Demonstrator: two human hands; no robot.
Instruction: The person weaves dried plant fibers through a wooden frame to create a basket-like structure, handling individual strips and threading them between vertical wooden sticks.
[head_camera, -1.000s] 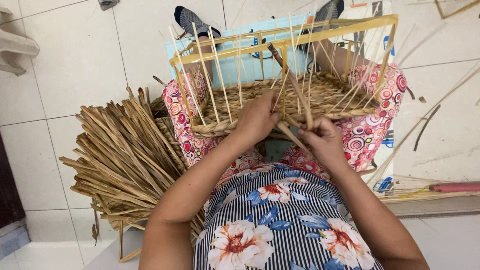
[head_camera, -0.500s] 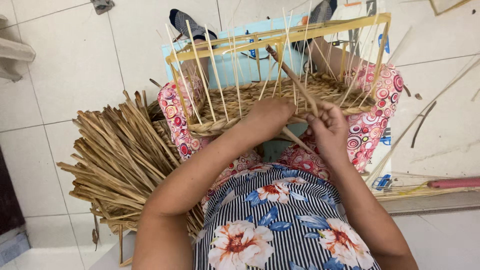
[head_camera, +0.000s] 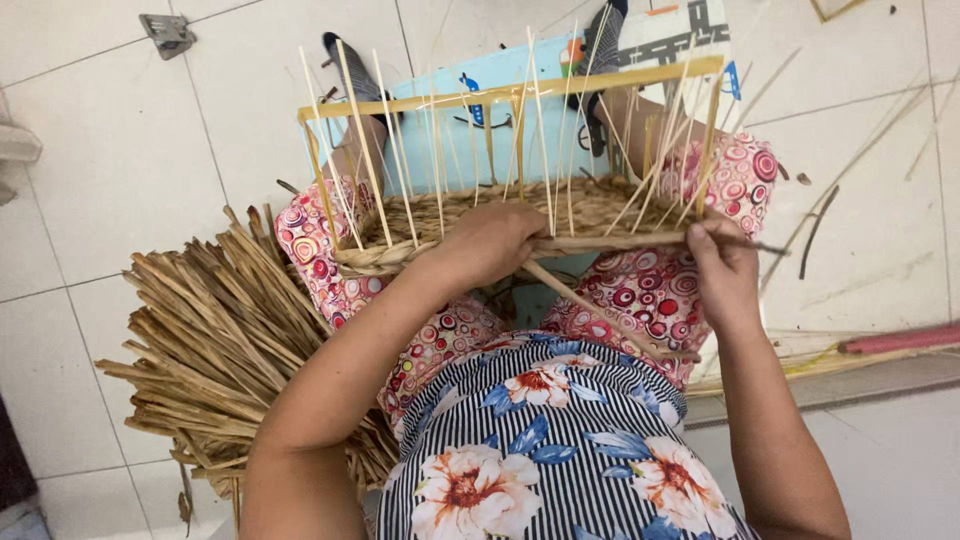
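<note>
Here, a half-woven basket (head_camera: 520, 215) rests on the person's lap | left hand (head_camera: 490, 243) closed over its front rim | right hand (head_camera: 722, 268) pinching a straw strand (head_camera: 600, 305) at the right corner | bundle of dried straw (head_camera: 215, 340) lies on the floor to the left.

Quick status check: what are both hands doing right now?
Left hand grips the half-woven straw basket at its near rim. Right hand pinches a flat straw strand. Nothing in the way.
</note>
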